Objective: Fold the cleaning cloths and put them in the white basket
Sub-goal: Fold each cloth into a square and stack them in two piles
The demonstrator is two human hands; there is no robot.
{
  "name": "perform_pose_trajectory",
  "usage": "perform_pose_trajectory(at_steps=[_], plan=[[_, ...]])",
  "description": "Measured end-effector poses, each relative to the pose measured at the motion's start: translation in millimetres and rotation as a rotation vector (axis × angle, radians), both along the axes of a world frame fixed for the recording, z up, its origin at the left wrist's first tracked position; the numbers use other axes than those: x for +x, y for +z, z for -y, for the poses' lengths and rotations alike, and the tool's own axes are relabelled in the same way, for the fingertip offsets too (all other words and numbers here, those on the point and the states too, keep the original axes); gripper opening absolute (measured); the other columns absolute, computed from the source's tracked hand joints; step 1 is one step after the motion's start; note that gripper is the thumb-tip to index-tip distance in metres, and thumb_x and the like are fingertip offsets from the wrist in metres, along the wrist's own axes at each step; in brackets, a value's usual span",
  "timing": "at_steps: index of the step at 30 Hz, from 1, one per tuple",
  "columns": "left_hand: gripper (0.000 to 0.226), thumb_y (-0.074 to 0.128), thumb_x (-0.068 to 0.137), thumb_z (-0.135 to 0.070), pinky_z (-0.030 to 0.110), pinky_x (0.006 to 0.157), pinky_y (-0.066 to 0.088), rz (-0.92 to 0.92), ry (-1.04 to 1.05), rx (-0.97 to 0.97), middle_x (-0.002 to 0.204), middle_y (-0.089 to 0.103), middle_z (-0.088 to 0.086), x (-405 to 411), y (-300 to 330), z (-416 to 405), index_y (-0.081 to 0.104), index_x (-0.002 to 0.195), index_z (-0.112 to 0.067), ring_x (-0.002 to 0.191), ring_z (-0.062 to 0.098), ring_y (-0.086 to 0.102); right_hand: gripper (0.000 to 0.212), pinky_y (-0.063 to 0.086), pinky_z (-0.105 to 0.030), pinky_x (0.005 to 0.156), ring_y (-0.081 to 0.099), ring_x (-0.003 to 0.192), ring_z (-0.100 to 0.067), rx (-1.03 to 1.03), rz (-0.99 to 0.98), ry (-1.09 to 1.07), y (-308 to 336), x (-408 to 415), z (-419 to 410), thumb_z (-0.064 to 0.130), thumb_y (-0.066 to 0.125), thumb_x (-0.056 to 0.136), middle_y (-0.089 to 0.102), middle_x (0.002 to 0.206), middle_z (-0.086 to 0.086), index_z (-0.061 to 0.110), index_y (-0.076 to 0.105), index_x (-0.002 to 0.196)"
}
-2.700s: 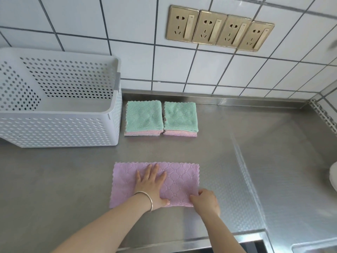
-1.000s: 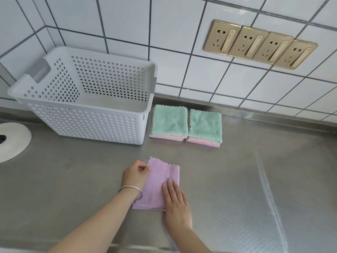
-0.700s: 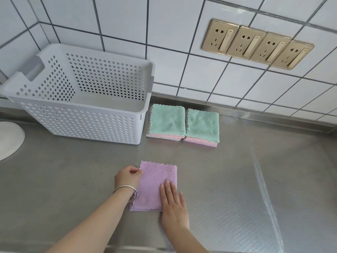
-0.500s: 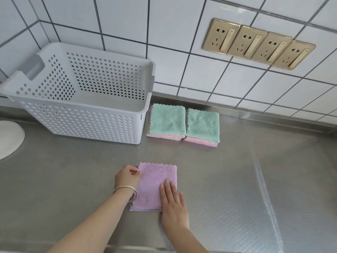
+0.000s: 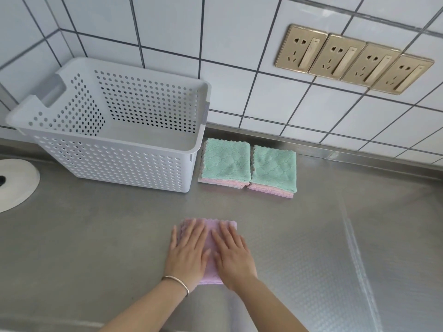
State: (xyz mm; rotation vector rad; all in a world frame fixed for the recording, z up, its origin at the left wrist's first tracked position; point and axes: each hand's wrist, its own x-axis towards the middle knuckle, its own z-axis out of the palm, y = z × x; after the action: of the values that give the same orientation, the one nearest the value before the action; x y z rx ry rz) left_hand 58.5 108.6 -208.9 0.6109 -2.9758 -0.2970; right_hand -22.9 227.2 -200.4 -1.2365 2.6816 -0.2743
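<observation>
A lilac cleaning cloth [image 5: 211,238], folded into a small square, lies on the steel counter in front of me. My left hand [image 5: 188,252] and my right hand [image 5: 232,256] rest flat on it side by side, fingers spread, covering most of it. The white perforated basket [image 5: 115,161] stands empty at the back left. Two folded stacks sit right of it against the wall: a left stack [image 5: 225,161] and a right stack [image 5: 273,167], each green on top with pink beneath.
A round white object [image 5: 16,183] lies at the left edge of the steel counter [image 5: 335,236]. Several gold wall sockets [image 5: 352,59] are set in the tiled wall above. A silver bracelet [image 5: 177,282] circles my left wrist.
The cloth went from a long rectangle to a small square. My left hand let go of the cloth's left edge and now lies flat on it beside the right hand.
</observation>
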Motion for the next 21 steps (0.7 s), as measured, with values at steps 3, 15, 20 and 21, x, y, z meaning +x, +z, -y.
perform_pose_trajectory(at_steps=[3,15,20,21], plan=[[0.068,0.031,0.08,-0.043,0.044,0.112,0.004,0.1,-0.001,-0.014,0.154,0.023,0.004,3.6,-17.2,-0.6,0.032,0.14,-0.011,0.145,0.018,0.0,0.062,0.01,-0.038,0.111,-0.003,0.145,-0.025,0.02,-0.076,0.045,-16.3,8.7,4.7,0.038,0.024,0.094,0.019,0.154,-0.002,0.023,0.0,0.149],[0.074,0.032,0.076,-0.058,0.048,0.091,0.046,0.053,0.519,0.254,0.12,0.061,0.02,18.5,-6.0,2.5,0.059,0.113,0.001,0.109,0.038,0.059,0.05,0.05,-0.036,0.085,0.056,0.101,-0.026,-0.23,0.148,-0.276,0.8,-4.8,-4.2,0.02,0.055,0.073,0.061,0.117,-0.005,0.018,0.052,0.123],[0.037,0.069,0.072,-0.042,0.043,0.087,0.039,0.009,0.908,0.381,0.114,0.056,0.014,19.2,8.8,-13.2,0.067,0.091,-0.011,0.104,0.036,0.049,0.033,0.038,-0.028,0.093,0.045,0.111,-0.02,0.018,0.345,-0.59,10.3,-4.8,-12.1,0.035,0.039,0.095,0.052,0.118,-0.003,0.015,0.055,0.116],[0.032,0.069,0.074,-0.038,0.042,0.09,0.037,0.031,0.94,0.396,0.116,0.055,0.014,17.3,7.3,-15.1,0.068,0.092,-0.011,0.107,0.035,0.047,0.034,0.038,-0.028,0.093,0.045,0.111,-0.02,0.057,0.372,-0.566,11.0,-2.7,-10.4,0.036,0.037,0.095,0.051,0.117,-0.002,0.016,0.056,0.114]])
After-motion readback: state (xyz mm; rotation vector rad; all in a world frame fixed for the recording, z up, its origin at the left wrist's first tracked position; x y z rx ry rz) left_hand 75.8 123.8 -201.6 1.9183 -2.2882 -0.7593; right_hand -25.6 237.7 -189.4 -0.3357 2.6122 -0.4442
